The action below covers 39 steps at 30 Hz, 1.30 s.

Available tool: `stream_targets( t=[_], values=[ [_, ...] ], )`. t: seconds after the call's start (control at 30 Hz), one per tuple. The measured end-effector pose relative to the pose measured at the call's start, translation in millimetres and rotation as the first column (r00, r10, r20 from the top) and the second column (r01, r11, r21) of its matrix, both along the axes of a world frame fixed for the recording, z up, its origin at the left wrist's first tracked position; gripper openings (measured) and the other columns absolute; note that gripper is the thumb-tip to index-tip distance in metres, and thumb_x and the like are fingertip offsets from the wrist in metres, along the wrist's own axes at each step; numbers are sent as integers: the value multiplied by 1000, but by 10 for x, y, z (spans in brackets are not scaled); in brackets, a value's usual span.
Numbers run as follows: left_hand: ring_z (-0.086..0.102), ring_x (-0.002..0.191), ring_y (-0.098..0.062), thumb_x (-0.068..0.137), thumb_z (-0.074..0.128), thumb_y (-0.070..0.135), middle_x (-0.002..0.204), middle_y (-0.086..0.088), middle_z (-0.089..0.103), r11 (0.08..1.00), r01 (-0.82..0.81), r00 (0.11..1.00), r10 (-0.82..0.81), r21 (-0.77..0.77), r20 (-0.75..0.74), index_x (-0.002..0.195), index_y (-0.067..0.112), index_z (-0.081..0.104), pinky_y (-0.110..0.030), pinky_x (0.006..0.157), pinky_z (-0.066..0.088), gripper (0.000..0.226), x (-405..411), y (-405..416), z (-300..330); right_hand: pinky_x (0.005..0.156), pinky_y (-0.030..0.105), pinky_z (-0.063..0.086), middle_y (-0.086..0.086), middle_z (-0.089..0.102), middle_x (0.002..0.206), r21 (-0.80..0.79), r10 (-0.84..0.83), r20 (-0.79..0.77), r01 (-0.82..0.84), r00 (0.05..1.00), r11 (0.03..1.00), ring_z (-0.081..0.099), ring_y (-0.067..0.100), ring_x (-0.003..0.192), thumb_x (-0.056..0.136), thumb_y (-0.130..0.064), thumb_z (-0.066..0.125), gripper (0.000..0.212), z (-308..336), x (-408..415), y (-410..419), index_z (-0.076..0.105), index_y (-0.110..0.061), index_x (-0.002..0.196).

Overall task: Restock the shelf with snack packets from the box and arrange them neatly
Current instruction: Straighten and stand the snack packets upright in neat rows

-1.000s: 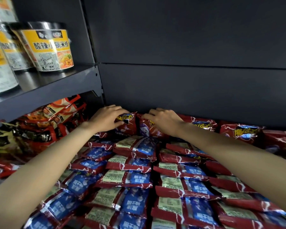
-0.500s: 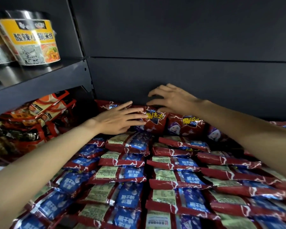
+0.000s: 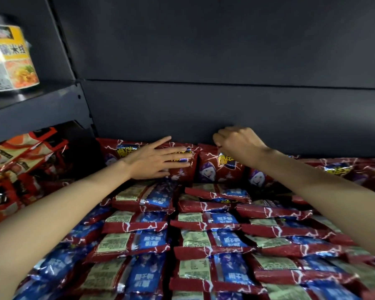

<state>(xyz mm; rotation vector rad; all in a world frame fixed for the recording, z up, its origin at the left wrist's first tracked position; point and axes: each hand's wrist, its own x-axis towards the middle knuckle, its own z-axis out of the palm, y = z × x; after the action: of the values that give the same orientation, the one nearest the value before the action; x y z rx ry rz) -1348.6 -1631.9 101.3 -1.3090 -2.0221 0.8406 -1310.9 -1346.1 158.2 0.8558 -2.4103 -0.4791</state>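
Left hand (image 3: 154, 158) lies flat with straight fingers on an upright red snack packet (image 3: 182, 161) in the back row against the shelf wall (image 3: 204, 109). Right hand (image 3: 239, 146) has curled fingers pinching the top edge of the next packet (image 3: 217, 167). Flat rows of packets (image 3: 204, 234) fill the shelf in front.

Red snack packets (image 3: 212, 215) fill lower frame: flat overlapping rows (backs up, blue/green panels); back row (image 3: 210, 167) upright mid-frame against shelf wall (image 3: 204, 118).

A shop: dark metal shelving (image 3: 37, 109) carries a noodle cup (image 3: 10, 61), with rows of identical snack packets (image 3: 208, 241) stocked below it.
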Motion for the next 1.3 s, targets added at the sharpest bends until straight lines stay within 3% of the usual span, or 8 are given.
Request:
stream_targets(
  t=[0.2, 0.37, 0.6, 0.73, 0.97, 1.03, 1.17, 1.3],
  values=[
    [4, 145, -18, 96, 37, 49, 158, 3, 4, 1000, -19, 998, 19, 1, -54, 151, 29, 6, -47, 117, 1, 66, -23, -25, -48, 37, 27, 46, 5, 59, 76, 0, 80, -95, -80, 992, 997, 61, 23, 52, 60, -8, 85, 50, -219, -105, 87, 51, -11, 97],
    [29, 139, -17, 89, 53, 41, 153, 5, 28, 991, 30, 996, -41, 134, 76, 143, 28, 36, -45, 114, 11, 58, 69, 53, 5, 35, 28, 46, 6, 60, 82, -211, 161, -97, -178, 982, 961, 58, 25, 50, 77, -15, 77, 25, -154, 19, 216, 61, -9, 95],
    [40, 127, -16, 94, 40, 33, 139, 3, 49, 952, 56, 982, -107, 300, 156, 128, 25, 56, -37, 111, 22, 38, 185, 199, 111, 75, 38, 54, 9, 64, 101, -107, 202, -59, -207, 978, 972, 62, 27, 91, 79, -22, 73, 27, -122, 232, 454, 68, -11, 103],
    [49, 120, -17, 95, 42, 32, 129, 2, 58, 926, 59, 977, -130, 373, 170, 123, 22, 60, -36, 107, 28, 35, 275, 286, 171, 79, 37, 51, 6, 66, 104, -107, 151, -35, -154, 988, 982, 62, 26, 95, 82, -23, 69, 28, -53, 403, 595, 67, -13, 109],
    [65, 71, -9, 90, 55, 24, 80, 11, 71, 699, -90, 917, -220, 709, 334, 93, 23, 70, -32, 78, 52, 15, 751, 1092, 584, 47, 36, 52, 1, 69, 66, -338, -82, 18, 84, 996, 937, 64, 27, 52, 90, -24, 59, 13, 228, 973, 1117, 69, -18, 95],
    [63, 79, -8, 91, 56, 22, 88, 12, 70, 696, -133, 888, -233, 705, 397, 97, 24, 69, -30, 68, 54, 15, 844, 1379, 665, 57, 36, 55, -1, 71, 78, -334, -171, 75, 186, 982, 924, 67, 26, 63, 92, -29, 53, 20, 310, 1169, 1319, 68, -22, 103],
    [51, 109, -10, 95, 49, 29, 118, 9, 60, 864, -178, 834, -121, 470, 539, 117, 28, 60, -34, 83, 50, 25, 851, 1878, 661, 87, 31, 45, -13, 54, 132, -182, -356, 234, 401, 905, 898, 56, 19, 114, 97, -42, 41, 33, 313, 1409, 1685, 53, -37, 126],
    [49, 111, -12, 96, 47, 35, 120, 9, 60, 913, -151, 826, -94, 379, 555, 122, 30, 57, -25, 85, 39, 29, 1002, 2421, 690, 87, 29, 44, -13, 59, 125, -135, -362, 304, 417, 881, 899, 58, 16, 110, 96, -40, 44, 30, 315, 1672, 2132, 55, -37, 123]
  ],
)
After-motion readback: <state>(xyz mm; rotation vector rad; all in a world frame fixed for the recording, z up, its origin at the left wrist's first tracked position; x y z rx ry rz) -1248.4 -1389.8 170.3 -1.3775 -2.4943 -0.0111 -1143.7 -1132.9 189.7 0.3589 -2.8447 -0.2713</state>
